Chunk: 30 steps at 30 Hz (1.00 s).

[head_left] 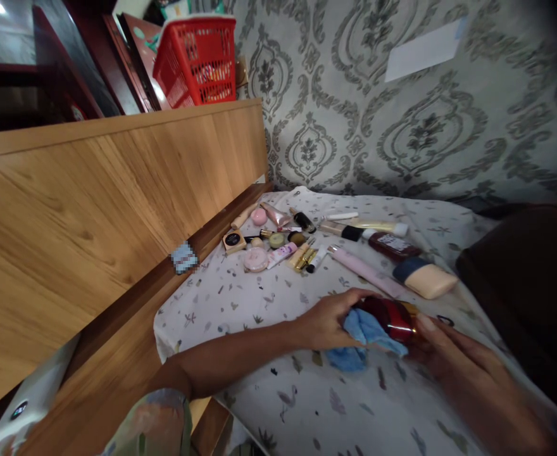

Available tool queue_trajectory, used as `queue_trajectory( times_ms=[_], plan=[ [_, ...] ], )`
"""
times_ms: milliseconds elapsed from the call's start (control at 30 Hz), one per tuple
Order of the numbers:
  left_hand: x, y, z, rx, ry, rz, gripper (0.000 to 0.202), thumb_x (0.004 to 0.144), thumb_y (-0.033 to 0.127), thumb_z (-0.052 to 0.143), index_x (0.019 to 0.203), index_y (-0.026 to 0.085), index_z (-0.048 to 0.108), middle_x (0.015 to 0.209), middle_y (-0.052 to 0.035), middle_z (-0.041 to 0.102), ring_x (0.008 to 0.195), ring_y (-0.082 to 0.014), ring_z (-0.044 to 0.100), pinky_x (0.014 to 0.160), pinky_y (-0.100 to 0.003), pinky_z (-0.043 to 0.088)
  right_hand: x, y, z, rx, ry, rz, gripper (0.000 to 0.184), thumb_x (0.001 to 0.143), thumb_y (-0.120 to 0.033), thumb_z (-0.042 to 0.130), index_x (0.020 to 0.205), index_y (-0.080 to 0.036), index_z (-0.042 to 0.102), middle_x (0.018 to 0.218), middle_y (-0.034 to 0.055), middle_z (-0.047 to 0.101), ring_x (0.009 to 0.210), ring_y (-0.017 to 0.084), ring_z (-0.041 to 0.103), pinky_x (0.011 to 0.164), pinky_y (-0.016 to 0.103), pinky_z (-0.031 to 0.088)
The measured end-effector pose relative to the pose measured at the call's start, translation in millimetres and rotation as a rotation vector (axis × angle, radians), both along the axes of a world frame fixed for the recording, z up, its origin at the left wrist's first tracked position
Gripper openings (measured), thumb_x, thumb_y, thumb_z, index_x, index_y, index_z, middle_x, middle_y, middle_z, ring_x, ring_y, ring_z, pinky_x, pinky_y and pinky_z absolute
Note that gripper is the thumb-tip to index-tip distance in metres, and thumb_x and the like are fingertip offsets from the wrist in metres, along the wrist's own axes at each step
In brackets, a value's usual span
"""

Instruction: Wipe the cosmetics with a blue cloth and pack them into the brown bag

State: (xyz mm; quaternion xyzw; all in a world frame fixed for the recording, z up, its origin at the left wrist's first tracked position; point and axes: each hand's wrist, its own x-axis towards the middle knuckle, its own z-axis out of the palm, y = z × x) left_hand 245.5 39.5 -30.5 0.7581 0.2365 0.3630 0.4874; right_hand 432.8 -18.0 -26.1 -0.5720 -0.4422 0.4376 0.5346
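My left hand [328, 320] is closed around a blue cloth [366, 329], which it presses against a dark red bottle [399, 318] with a gold end. At that gold end, the fingers of my right hand [454, 345] grip the bottle. It lies sideways between both hands, above the patterned white sheet [307, 405]. Just beyond them are a pink tube [366, 271], a beige bottle with a dark blue cap [425, 277] and a dark brown bottle with a label [393, 246]. My left fingertips are partly hidden by the cloth and bottle.
Several cosmetics lie farther back, including a round pink compact [256, 259], a square compact [233, 241] and a black bottle [303, 220]. A wooden panel [131, 190] runs along the left. Behind it stands a red basket [197, 63]. A dark rounded object [525, 285] borders the right.
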Motion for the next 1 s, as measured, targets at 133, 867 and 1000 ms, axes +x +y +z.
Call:
queue_trajectory(
  times_ms=[133, 867, 1000],
  plan=[
    [-3, 0, -1.3, 0.121, 0.173, 0.050, 0.071, 0.074, 0.033, 0.077, 0.139, 0.017, 0.053, 0.118, -0.0103, 0.069, 0.106, -0.0249, 0.066, 0.096, -0.031, 0.048, 0, 2, 2.1, -0.152, 0.201, 0.038, 0.055, 0.059, -0.074, 0.073, 0.088, -0.026, 0.076, 0.096, 0.0154, 0.078, 0.083, 0.033, 0.075, 0.062, 0.037, 0.062],
    [4, -7, 21.2, -0.255, -0.035, 0.418, 0.042, 0.060, 0.022, 0.067, 0.101, 0.021, 0.075, 0.112, -0.0047, 0.074, 0.111, -0.0264, 0.066, 0.097, -0.033, 0.052, 5, -13, 10.5, 0.306, -0.192, 0.165, 0.047, 0.074, -0.041, 0.079, 0.113, -0.016, 0.070, 0.102, 0.0076, 0.067, 0.089, 0.020, 0.064, 0.083, 0.035, 0.053],
    [21, -10, 47.6, -0.221, -0.024, 0.403, 0.041, 0.061, 0.028, 0.071, 0.102, 0.021, 0.074, 0.112, -0.0045, 0.074, 0.108, -0.0252, 0.068, 0.087, -0.028, 0.056, 18, -29, 41.7, 0.431, -0.468, 0.115, 0.047, 0.075, -0.033, 0.081, 0.118, -0.018, 0.068, 0.104, 0.0064, 0.063, 0.090, 0.020, 0.062, 0.087, 0.036, 0.053]
  ],
)
